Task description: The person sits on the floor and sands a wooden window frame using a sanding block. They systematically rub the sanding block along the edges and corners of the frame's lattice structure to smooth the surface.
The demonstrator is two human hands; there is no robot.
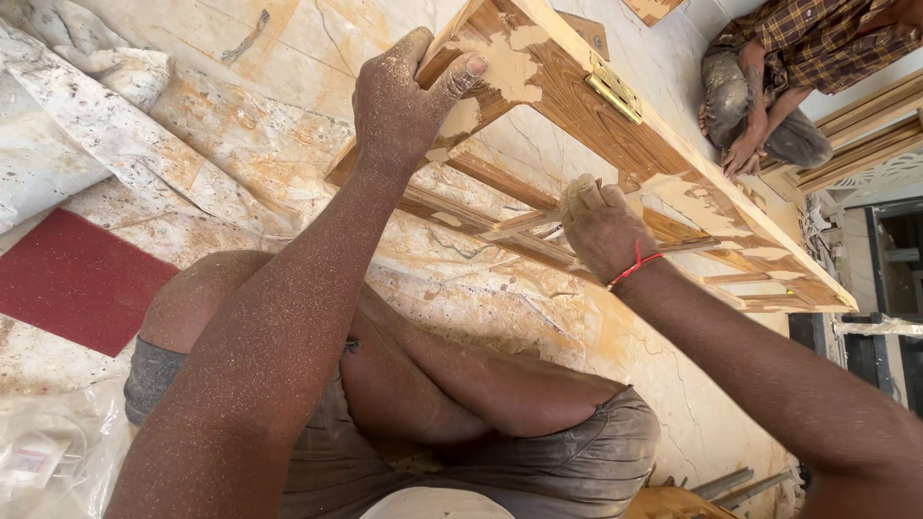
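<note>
The wooden frame (615, 144) stood tilted on the marble floor (288, 58), its upper corner under the left hand (404, 101) and an inner slat (510, 226) beneath the right hand (601, 231). Open floor lay to the left; another person (779, 86) sat just beyond the frame's far edge. The left hand clasped the corner, thumb over the top. The right hand was closed on something pressed to the slat; I could not tell what.
</note>
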